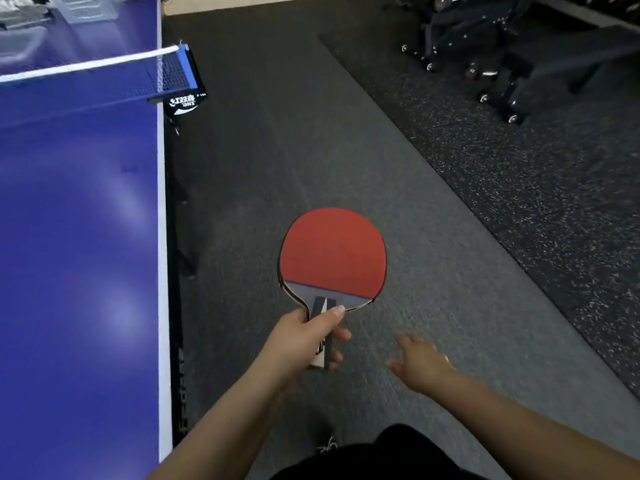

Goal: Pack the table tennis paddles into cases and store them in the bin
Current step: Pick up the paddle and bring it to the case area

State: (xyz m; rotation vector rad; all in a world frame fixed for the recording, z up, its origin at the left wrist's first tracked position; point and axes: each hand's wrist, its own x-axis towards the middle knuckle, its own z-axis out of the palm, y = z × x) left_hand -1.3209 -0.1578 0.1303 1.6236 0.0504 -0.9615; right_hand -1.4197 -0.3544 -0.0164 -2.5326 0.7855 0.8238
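A table tennis paddle [332,252] with a red rubber face and a grey-and-black handle is held out over the grey floor, face up. My left hand [304,337] grips its handle, thumb laid along the top. To the right and slightly lower, my right hand [420,363] is blurred, fingers spread loosely, holding nothing and apart from the paddle. At the far left corner, past the net, clear plastic bins [83,6] stand on the table, blurred. No paddle case can be made out.
The blue table tennis table [76,244] fills the left, its white edge running beside me. Its net [104,77] ends in a black clamp post [185,98]. A grey carpet strip lies ahead. Black wheeled gym benches [519,60] stand at the far right on speckled rubber flooring.
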